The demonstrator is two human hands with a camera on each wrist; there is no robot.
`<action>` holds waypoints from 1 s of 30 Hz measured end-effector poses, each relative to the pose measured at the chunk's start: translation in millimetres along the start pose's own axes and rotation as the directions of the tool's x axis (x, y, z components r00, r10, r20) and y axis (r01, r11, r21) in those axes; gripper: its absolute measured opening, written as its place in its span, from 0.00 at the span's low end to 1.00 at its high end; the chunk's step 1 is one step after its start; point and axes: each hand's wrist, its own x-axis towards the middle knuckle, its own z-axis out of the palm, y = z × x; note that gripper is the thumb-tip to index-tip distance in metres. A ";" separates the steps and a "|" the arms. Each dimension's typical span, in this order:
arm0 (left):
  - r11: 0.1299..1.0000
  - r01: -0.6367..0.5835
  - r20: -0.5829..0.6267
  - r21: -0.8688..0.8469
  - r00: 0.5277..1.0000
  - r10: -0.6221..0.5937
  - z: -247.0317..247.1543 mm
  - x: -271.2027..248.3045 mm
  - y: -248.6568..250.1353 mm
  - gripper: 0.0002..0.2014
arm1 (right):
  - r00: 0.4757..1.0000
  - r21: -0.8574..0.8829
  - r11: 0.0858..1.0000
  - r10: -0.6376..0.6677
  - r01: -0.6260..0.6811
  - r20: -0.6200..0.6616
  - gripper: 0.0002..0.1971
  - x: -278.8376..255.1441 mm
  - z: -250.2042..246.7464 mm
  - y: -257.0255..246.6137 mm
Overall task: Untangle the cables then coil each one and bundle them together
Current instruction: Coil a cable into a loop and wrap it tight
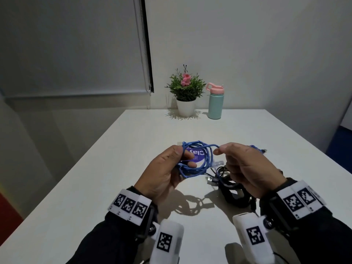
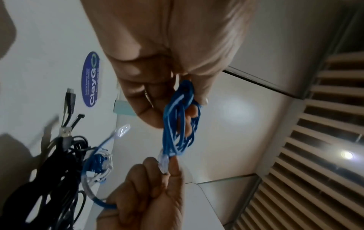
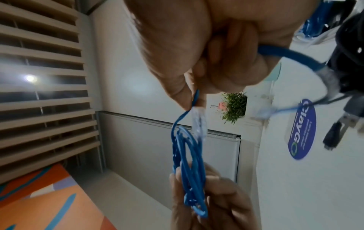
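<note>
A blue cable [image 1: 198,168] is wound in several loops above the white table [image 1: 114,168]. My left hand [image 1: 184,158] grips one side of the coil, thumb on top; the left wrist view shows the blue coil [image 2: 173,124] hanging from my left hand [image 2: 177,105]. My right hand [image 1: 220,150] pinches the cable's free end by its clear plug [image 3: 199,123]. From under its curled fingers [image 3: 236,46] another blue strand [image 3: 285,54] runs to a pile of black cables [image 1: 230,185] on the table. More blue and white cable [image 2: 98,161] lies in that pile.
A round purple sticker [image 1: 198,156] lies on the table under the coil. A potted plant [image 1: 185,92] and a mint bottle with a pink lid [image 1: 215,101] stand at the far edge by the wall. Loose plugs [image 2: 69,99] stick out of the pile.
</note>
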 end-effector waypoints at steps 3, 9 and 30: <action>0.996 0.071 0.139 -0.046 0.988 -0.064 1.1 -6.8 -1.3 0.10 | 0.984 0.062 0.985 0.154 -0.159 0.085 0.11 -2.4 4.0 0.3; 0.988 0.099 0.274 0.123 0.953 -0.129 -3.6 -10.7 -6.8 0.06 | 0.913 0.165 0.918 0.311 -0.360 0.262 0.08 -8.5 4.1 0.6; 0.874 0.292 0.349 0.389 0.831 -0.433 2.3 -16.6 4.0 0.21 | 0.974 -0.364 0.931 0.064 0.021 0.218 0.17 -18.3 20.3 -2.3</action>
